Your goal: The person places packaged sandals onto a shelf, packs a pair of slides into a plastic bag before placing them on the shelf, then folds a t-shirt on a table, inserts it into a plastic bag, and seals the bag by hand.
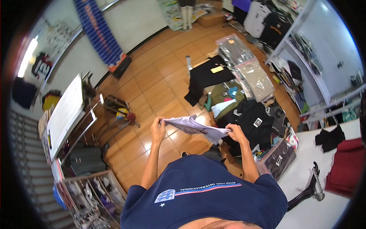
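Stretched between my two hands is a light lavender garment (pixel 190 126) with a small dark label near its right part; its exact kind is hard to make out. My left hand (pixel 158 129) pinches one end of it, and my right hand (pixel 235 133) grips the other end. The cloth hangs in the air above the tiled floor, sagging a little in the middle. Just beyond my right hand lies a black garment (pixel 253 121) with a white tag, on a heap of clothes.
Plastic-wrapped garments (pixel 256 78) and a black garment (pixel 209 74) lie on the floor ahead right. At right, a white table (pixel 305 152) bears a dark red cloth (pixel 346 168) and a black curved object (pixel 309 191). A tilted white board (pixel 66 114) and a rack (pixel 95 194) stand left.
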Motion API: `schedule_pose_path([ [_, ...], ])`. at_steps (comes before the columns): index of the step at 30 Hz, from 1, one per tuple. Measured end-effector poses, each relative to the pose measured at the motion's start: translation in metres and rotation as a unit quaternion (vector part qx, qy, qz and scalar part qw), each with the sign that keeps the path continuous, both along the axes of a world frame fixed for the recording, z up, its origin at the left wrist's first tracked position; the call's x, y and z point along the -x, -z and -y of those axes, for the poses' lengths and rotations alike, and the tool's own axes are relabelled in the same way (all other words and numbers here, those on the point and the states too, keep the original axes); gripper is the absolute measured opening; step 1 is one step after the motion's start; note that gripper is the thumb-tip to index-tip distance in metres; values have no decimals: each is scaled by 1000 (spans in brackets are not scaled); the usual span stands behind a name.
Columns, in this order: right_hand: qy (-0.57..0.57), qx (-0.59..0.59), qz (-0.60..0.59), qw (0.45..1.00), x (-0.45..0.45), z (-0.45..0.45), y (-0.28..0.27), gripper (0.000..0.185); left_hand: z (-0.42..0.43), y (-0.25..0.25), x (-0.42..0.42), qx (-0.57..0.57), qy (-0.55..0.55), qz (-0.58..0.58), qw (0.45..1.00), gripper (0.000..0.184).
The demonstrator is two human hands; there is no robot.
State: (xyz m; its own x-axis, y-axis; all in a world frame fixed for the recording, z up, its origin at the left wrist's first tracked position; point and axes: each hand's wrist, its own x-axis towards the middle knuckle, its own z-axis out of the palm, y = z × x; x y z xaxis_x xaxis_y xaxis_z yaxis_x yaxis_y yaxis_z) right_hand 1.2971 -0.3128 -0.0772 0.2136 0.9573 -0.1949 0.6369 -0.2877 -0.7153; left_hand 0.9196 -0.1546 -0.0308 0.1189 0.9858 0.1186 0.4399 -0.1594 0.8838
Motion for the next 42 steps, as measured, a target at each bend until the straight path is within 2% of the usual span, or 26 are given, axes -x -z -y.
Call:
schedule_pose_path([
  [2,-66,30,-81,994,28,-22,5,17,-13,2,38,-62,-17,8,998,11],
  [3,-87,31,-81,992,42,-33,4,17,-18,-4,55,-62,-38,7,997,11],
  [5,-96,-8,-166,981,68,-56,-1,21,-24,-23,86,-96,-58,-1,994,12],
  [8,-129,-29,-132,982,96,-94,-12,18,-28,-49,128,-100,-99,8,990,13],
  [9,-145,-34,-129,980,105,-107,-20,17,-34,-45,145,-144,-104,-2,984,14],
  [11,-155,-50,-132,978,123,-131,-36,15,-32,-65,165,-163,-120,-12,979,14],
  [13,-188,-86,-66,976,140,-152,-63,12,-33,-74,188,-176,-146,-14,973,13],
  [15,-219,-37,-35,974,161,-169,-89,9,-35,-80,207,-186,-168,-17,968,13],
  [17,-271,4,-134,953,168,-193,-61,13,-38,-85,224,-164,-196,13,967,14],
  [18,-281,6,-134,950,178,-201,-61,13,-36,-94,230,-155,-204,12,967,14],
  [20,-318,98,-272,903,199,-216,-60,15,-38,-95,249,-165,-223,-7,961,13],
  [25,-364,107,-229,897,260,-261,-64,17,-46,-101,307,-172,-263,-42,948,12],
  [32,-390,4,-209,897,348,-329,-53,25,-53,-96,386,-171,-303,-91,933,13],
  [36,-429,70,-201,878,398,-364,-75,25,-44,-103,423,-142,-362,-59,920,11],
  [38,-483,110,-288,819,418,-379,-72,24,-39,-110,438,-134,-387,-43,911,11],
  [39,-490,116,-286,815,428,-385,-70,24,-36,-113,444,-130,-402,-25,906,11],
  [42,-538,177,-353,745,461,-394,-66,23,-29,-122,467,-138,-441,-11,887,12],
])
